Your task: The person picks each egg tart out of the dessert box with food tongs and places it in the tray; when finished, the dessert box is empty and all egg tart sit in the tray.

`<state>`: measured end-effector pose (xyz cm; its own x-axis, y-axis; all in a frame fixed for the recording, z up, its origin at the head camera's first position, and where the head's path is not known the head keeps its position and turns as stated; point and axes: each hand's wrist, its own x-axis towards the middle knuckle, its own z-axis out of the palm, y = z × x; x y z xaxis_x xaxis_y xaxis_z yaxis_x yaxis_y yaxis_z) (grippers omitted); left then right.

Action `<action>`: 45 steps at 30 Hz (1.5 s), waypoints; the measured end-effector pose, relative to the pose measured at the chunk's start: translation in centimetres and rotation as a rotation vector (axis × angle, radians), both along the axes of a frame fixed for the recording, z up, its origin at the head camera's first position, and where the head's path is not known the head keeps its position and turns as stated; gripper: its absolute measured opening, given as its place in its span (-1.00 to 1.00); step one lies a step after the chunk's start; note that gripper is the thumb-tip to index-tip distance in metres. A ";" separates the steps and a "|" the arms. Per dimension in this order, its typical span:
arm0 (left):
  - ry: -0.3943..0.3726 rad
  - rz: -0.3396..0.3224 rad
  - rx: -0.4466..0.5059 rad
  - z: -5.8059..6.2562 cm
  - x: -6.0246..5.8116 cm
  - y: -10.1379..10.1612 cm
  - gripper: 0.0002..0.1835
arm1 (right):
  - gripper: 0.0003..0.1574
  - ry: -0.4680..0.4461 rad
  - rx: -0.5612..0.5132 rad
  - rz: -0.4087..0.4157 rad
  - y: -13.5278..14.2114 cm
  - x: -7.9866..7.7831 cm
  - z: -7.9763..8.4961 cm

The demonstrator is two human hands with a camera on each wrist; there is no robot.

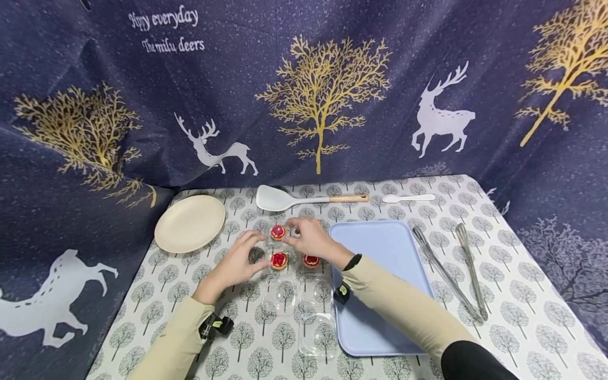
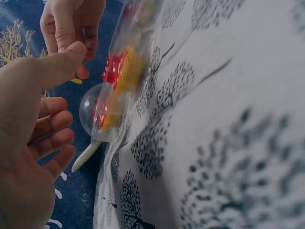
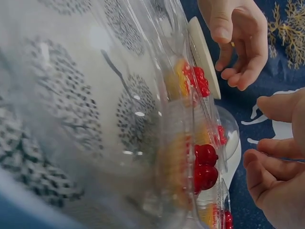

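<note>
In the head view, small red-topped tarts sit in a clear plastic container (image 1: pixel 315 338) whose see-through sections extend toward me. The far-left tart (image 1: pixel 277 232) is under a clear dome (image 2: pixel 90 109), seen in the left wrist view. Nearer me are a second tart (image 1: pixel 279 260) and a third tart (image 1: pixel 311 260), partly behind my right wrist. My left hand (image 1: pixel 239 258) is at the container's left side, thumb by the second tart, fingers loosely bent around nothing. On the far right side, my right hand (image 1: pixel 311 237) hovers with relaxed fingers beside the dome. Red cherries (image 3: pixel 206 167) top one tart.
A blue tray (image 1: pixel 380 295) lies right of the container, under my right forearm. Beyond are a cream plate (image 1: pixel 190 224), a white spatula (image 1: pixel 275 199) with a wooden handle, and a small white spreader (image 1: pixel 408 198). Metal tongs (image 1: pixel 448 274) lie right of the tray.
</note>
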<state>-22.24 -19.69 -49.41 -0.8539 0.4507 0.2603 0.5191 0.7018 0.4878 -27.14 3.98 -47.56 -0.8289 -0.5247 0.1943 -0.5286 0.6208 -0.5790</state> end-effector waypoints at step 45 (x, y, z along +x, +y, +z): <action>0.003 0.015 -0.040 -1.3 -6.3 0.5 -0.27 | -0.72 -0.193 0.215 -0.182 -2.5 -5.0 0.4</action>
<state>-28.59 -19.18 -50.76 -0.8600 0.4475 0.2451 0.5096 0.7287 0.4575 -32.10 1.47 -47.18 -0.9232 -0.3770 -0.0743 -0.2917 0.8134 -0.5033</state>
